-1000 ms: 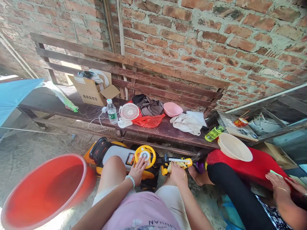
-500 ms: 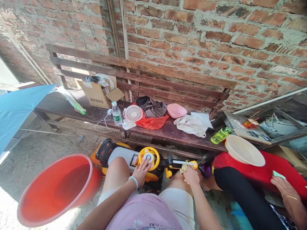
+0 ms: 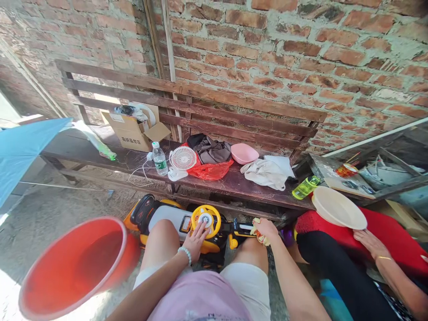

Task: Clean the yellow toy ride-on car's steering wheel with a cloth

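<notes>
Beyond my knees stands a yellow and black ride-on toy car (image 3: 165,214) with a yellow steering wheel (image 3: 218,218). My left hand (image 3: 195,243), with a beaded bracelet on its wrist, lies on the wheel, fingers stretched across its white hub. In my right hand (image 3: 267,229) is a bunched, patterned yellow and red cloth (image 3: 261,236), pressed at the end of the toy's black and yellow bar (image 3: 242,227). My fingers hide part of the cloth and the bar's tip.
A large red tub (image 3: 76,263) stands on the left. Behind the toy runs a wooden bench (image 3: 230,185) holding a box, bottle, fan and pink basin. At right, another person's hand (image 3: 371,244) touches a cream basin (image 3: 337,209). A blue umbrella (image 3: 26,151) juts in from the left.
My right hand has shifted slightly up with the cloth, now showing more of it. My left hand stays on the wheel. The other person's hand has moved left to the cream basin.
</notes>
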Motion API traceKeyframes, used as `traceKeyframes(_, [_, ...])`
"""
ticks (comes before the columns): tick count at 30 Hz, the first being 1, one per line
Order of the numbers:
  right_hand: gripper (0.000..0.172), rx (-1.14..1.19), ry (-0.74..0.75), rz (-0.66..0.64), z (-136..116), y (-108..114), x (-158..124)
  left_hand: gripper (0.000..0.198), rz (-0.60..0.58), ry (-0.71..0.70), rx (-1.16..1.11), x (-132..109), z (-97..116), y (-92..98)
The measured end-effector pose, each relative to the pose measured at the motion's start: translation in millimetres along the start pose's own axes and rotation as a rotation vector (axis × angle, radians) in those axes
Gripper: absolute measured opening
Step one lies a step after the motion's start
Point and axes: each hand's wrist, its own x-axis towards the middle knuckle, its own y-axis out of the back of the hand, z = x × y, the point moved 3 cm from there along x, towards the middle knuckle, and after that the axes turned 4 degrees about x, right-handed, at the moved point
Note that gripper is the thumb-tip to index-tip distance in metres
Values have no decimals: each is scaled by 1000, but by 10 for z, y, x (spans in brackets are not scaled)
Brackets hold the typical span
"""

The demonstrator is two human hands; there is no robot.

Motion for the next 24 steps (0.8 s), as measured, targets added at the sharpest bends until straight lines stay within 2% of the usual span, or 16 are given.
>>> traceKeyframes(3, [26,-140,29,-148,-269,-54,86,105,11,10,4,13,-16,-67])
traceKeyframes(5, [20,-175,55,-195,-469,-94,155,104,19,14,1,23,-23,-100])
traceKeyframes(8, [17,-177,98,-205,-763,-198,258,103,22,4,-3,36,-27,-126])
traceKeyframes(11, [17,-158,134,-200,-907,-305,317,104,17,-7,4,37,-30,-127])
traceKeyframes(15, [9,-93,156,-226,-751,-341,342,98,33,-18,-3,15,-35,-86])
traceKeyframes(18, [15,-46,127,-225,-525,-305,387,99,34,-41,-11,-3,-32,-45])
traceKeyframes(24, [18,-33,1,-124,-128,-129,482,102,36,-57,-10,-9,-31,-47])
